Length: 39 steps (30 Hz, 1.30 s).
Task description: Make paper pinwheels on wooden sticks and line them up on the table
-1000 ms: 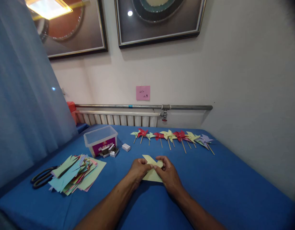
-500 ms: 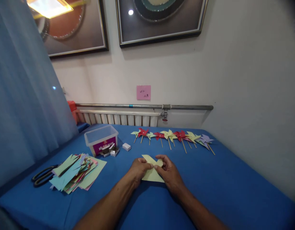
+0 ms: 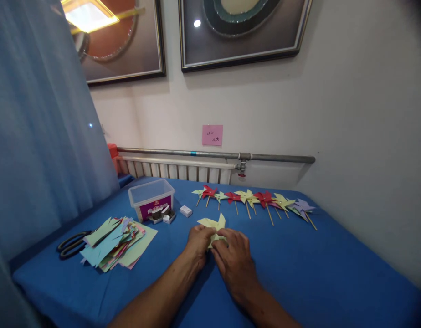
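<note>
A pale yellow paper pinwheel is held between my hands above the blue cloth, its upper blades pointing away from me. My left hand pinches it near its centre from the left, thumb on top. From the right, my right hand closes its fingers on the centre and lower part of the paper, partly hiding it. Whether a pin sits at the centre is too small to make out. Beyond the hands, finished pinwheels on sticks lie in a row, in red, yellow, green and purple.
On the left lie a pile of coloured paper sheets and black-handled scissors. A clear plastic tub stands behind them, with small open boxes and a small white box beside it. A blue curtain hangs at left.
My right hand has turned over the paper and moved in toward its centre. More blades now stand folded, giving a pinwheel shape. The view has shifted slightly left.
</note>
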Available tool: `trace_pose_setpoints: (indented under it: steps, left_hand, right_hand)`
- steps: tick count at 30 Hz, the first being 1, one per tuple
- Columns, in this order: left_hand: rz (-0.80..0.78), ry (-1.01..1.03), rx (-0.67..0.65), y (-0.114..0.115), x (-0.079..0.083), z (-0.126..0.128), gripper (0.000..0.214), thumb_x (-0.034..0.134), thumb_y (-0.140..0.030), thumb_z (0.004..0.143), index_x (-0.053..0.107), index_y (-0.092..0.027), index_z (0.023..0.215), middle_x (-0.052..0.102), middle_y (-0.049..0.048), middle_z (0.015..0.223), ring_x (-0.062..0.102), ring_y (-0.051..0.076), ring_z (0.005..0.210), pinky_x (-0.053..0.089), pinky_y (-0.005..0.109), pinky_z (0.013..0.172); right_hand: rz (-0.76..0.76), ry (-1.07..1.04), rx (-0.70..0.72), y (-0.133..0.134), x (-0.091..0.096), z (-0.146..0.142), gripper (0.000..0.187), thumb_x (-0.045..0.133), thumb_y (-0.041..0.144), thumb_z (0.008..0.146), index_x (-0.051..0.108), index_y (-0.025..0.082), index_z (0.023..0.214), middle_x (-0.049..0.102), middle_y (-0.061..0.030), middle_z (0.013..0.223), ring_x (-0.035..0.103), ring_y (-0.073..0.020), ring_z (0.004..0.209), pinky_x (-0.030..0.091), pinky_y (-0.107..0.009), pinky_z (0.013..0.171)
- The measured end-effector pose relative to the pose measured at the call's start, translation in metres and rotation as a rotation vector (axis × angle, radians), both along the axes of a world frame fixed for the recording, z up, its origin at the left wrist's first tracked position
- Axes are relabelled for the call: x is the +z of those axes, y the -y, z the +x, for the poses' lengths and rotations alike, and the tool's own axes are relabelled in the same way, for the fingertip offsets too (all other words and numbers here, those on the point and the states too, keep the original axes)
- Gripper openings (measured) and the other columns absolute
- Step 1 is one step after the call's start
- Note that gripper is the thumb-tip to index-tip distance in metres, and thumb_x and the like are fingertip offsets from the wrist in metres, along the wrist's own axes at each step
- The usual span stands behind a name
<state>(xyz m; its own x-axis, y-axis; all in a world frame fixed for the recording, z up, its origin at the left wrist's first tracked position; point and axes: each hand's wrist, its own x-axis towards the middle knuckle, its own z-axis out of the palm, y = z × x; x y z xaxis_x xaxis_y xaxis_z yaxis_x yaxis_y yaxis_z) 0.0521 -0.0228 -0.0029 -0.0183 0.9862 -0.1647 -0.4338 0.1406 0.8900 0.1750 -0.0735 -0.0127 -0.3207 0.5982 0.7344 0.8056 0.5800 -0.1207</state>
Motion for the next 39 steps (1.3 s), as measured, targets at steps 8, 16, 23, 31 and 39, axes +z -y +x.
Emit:
trace_pose_setpoints:
  steps: [8,16,23,31,39]
  left_hand:
    - [-0.026,0.034,0.022,0.003,0.007,0.004,0.024,0.076,-0.019,0.053,0.053,-0.018,0.062,0.059,-0.0025,0.056,0.051,0.010,0.050,0.038,0.023,0.052]
    - [0.016,-0.281,0.067,0.000,0.000,0.004,0.023,0.074,-0.022,0.062,0.053,-0.018,0.054,0.047,-0.0055,0.046,0.037,0.007,0.044,0.026,0.023,0.046]
    - [0.050,-0.291,0.014,0.001,-0.002,0.007,0.017,0.077,-0.021,0.061,0.061,-0.016,0.057,0.053,-0.0037,0.049,0.041,0.007,0.044,0.026,0.022,0.045]
    - [0.025,-0.191,-0.060,0.006,0.005,0.005,0.016,0.076,-0.023,0.055,0.062,-0.015,0.059,0.055,-0.0024,0.051,0.043,0.008,0.046,0.031,0.022,0.047]
    - [0.107,-0.300,-0.121,0.006,0.003,0.004,0.022,0.077,-0.033,0.063,0.062,-0.016,0.063,0.054,-0.0025,0.052,0.040,0.008,0.046,0.028,0.023,0.048]
  right_hand:
    - [-0.240,-0.344,-0.088,-0.011,0.000,0.007,0.019,0.056,0.035,0.097,0.071,0.027,0.087,0.068,-0.0088,0.110,0.062,-0.0283,0.104,0.045,-0.044,0.090]
    - [-0.358,-0.559,-0.108,-0.021,0.002,0.012,0.024,0.060,0.043,0.093,0.069,0.027,0.076,0.065,-0.0067,0.090,0.063,-0.0277,0.093,0.047,-0.042,0.087]
    - [-0.290,-0.490,-0.091,-0.021,0.002,0.018,0.020,0.057,0.038,0.094,0.070,0.027,0.083,0.065,-0.0097,0.109,0.060,-0.0295,0.108,0.046,-0.047,0.097]
    - [-0.323,-0.470,-0.078,-0.022,0.002,0.019,0.019,0.060,0.038,0.091,0.070,0.026,0.080,0.065,-0.0108,0.118,0.058,-0.0306,0.114,0.046,-0.049,0.099]
    - [-0.399,-0.604,-0.020,-0.026,0.002,0.021,0.023,0.059,0.039,0.091,0.070,0.026,0.077,0.065,-0.0116,0.124,0.058,-0.0304,0.120,0.045,-0.050,0.105]
